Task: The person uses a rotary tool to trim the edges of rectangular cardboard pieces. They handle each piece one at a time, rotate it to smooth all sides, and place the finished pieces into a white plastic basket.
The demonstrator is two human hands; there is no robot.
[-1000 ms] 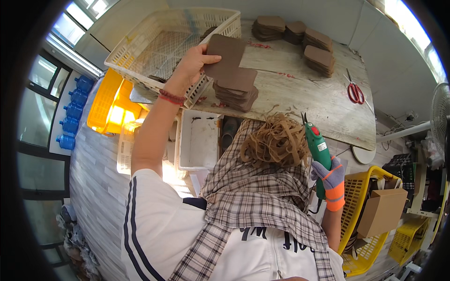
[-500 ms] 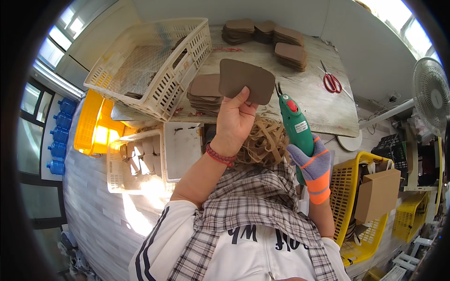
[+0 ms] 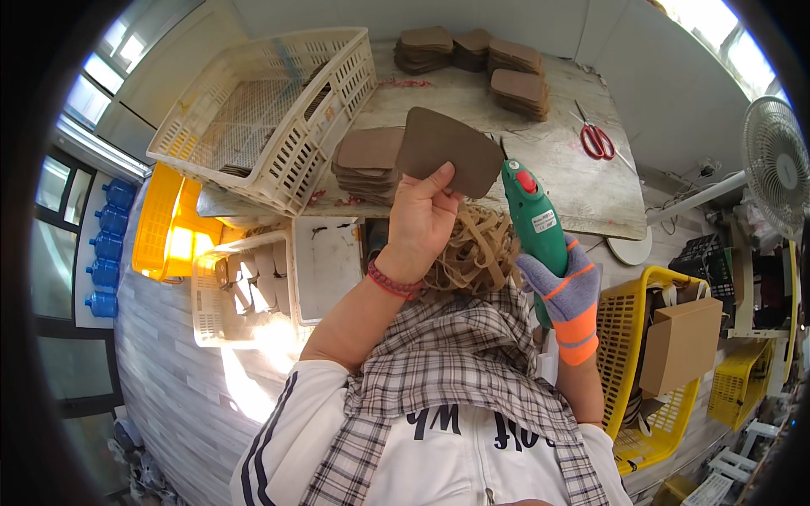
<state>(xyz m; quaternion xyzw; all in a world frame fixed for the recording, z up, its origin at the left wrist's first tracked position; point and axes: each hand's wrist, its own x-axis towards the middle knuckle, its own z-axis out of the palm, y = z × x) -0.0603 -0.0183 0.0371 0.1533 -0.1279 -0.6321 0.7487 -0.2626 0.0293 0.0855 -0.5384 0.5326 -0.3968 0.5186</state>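
Note:
Between thumb and fingers, my bare left hand [image 3: 426,215] pinches a flat brown pad [image 3: 447,154] with rounded corners, held up over the table's near edge. My right hand [image 3: 561,282], in a grey and orange glove, is wrapped round a green power cutter [image 3: 537,215] with a red button. The cutter's dark tip meets the pad's right edge; whether it touches, I cannot tell. Below the pad, a tangle of brown trimmed strips [image 3: 472,253] lies heaped against my checked apron. Just left of the pad stands a stack of similar brown pads [image 3: 367,160].
A white plastic crate [image 3: 291,173] sits on the table's left side. Several pad stacks [image 3: 519,91] stand at the back, with red-handled scissors [image 3: 596,141] to the right. A yellow basket [image 3: 620,354] holds a cardboard box [image 3: 682,346]. A white fan [image 3: 776,164] stands far right.
The pad has turned clockwise in my left hand, its right edge now lower and against the cutter's tip. My right hand has kept its grip on the cutter.

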